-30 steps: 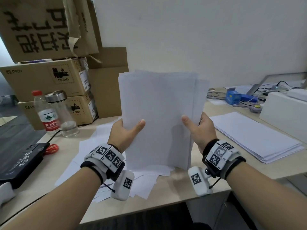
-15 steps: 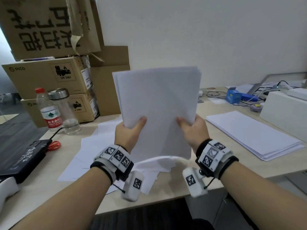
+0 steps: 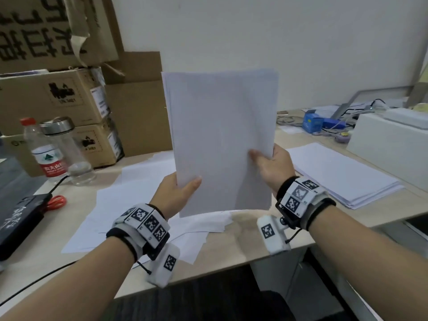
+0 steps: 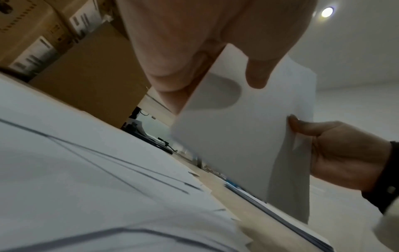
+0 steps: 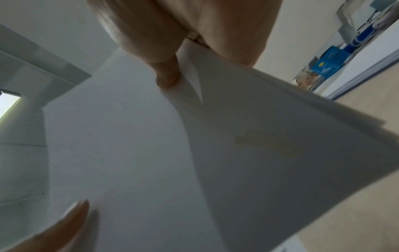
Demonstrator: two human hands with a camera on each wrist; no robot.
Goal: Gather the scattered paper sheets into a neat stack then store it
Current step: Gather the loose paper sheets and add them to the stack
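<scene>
I hold a bundle of white paper sheets [image 3: 220, 140] upright above the desk, its top edges nearly even. My left hand [image 3: 178, 191] grips its lower left edge, thumb on the front. My right hand [image 3: 271, 165] grips the right edge higher up, thumb on the front too. The bundle's bottom edge hangs just above more loose sheets [image 3: 129, 205] spread on the desk. In the left wrist view the bundle [image 4: 244, 136] is pinched by my left hand [image 4: 218, 56], with my right hand [image 4: 336, 153] on its far edge. The right wrist view shows the bundle [image 5: 172, 162] and my right hand [image 5: 179, 64].
A neat pile of paper [image 3: 342, 174] lies on the desk [image 3: 231, 251] at the right, beside a white box [image 3: 389, 144]. Cardboard boxes [image 3: 69, 98], a water bottle [image 3: 44, 151] and a glass flask [image 3: 67, 149] stand at the back left. A black device [image 3: 18, 218] sits at the left edge.
The bundle has been lifted off the desk and its edges have come more into line. My right hand has slid up its right edge; my left hand stays low.
</scene>
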